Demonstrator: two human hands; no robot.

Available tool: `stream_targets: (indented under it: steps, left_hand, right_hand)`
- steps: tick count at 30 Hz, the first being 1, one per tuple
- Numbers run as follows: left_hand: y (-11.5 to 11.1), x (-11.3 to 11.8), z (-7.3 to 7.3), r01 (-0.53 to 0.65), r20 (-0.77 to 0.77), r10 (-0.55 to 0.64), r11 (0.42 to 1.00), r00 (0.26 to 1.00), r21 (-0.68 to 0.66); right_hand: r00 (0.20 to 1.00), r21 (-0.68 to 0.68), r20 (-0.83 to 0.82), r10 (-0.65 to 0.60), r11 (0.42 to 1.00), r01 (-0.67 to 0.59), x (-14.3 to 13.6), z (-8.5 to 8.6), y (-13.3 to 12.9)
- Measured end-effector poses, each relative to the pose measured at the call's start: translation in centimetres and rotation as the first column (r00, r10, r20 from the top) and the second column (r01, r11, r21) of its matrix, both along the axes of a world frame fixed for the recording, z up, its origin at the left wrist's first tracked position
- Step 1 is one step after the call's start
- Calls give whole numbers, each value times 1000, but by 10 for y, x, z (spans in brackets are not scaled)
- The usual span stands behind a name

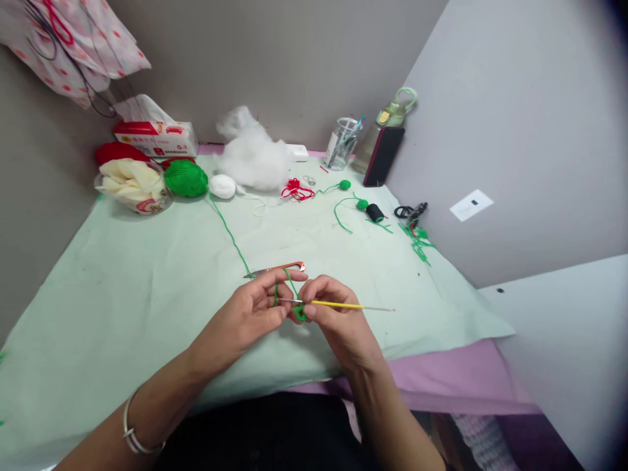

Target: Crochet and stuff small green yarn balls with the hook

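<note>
Yarn ball: big ball of bright green yarn, at upper left of the frame; much yarn on it is not worked. One green strand goes from it down to the hands.
Left hand: lower centre, partly closed, index finger stretched with the green yarn over it; thumb and middle finger pinch at the worked piece.
Stuffing: loose white fluffy fibre, upper centre, lying apart from the green piece.
Snips: small metal blade tool with orange handle, just beyond the fingers, in no hand.
Worked piece: tiny curled piece of green yarn, at centre, between the fingertips. I judge it is at early stage: little is formed, and the strand is uncut. Its full shape I cannot tell.
Right hand: right of the piece, fingers closed on the slim metal crochet hook with yellow grip; the hook's tip points left.
Small green balls: two little round green things, upper right of centre, yarn tails hanging loose; if they are finished, I cannot tell.
</note>
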State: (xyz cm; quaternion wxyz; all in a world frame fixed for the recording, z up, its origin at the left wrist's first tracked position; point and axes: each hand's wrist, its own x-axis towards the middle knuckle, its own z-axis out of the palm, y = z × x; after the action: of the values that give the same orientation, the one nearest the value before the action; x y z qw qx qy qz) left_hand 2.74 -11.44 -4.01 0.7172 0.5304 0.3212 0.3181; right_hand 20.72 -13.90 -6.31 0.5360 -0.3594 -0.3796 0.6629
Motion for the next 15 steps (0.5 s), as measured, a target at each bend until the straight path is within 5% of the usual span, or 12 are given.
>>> stream_targets:
  steps: [4,10,15]
  left_hand:
    - [1,0,1,-9,-77,8,1000,997,-16]
    - [4,-1,3,7,-10,-7,1000,1000,-2]
    - [2,1,1,-105,-47,104,994,993,-20]
  right_hand:
    - [996,30,86,-22,999,20,1,1,0]
    - [1000,-27,-22,18,999,-19,1,1,3]
    - [996,34,81,-29,999,26,2,1,1]
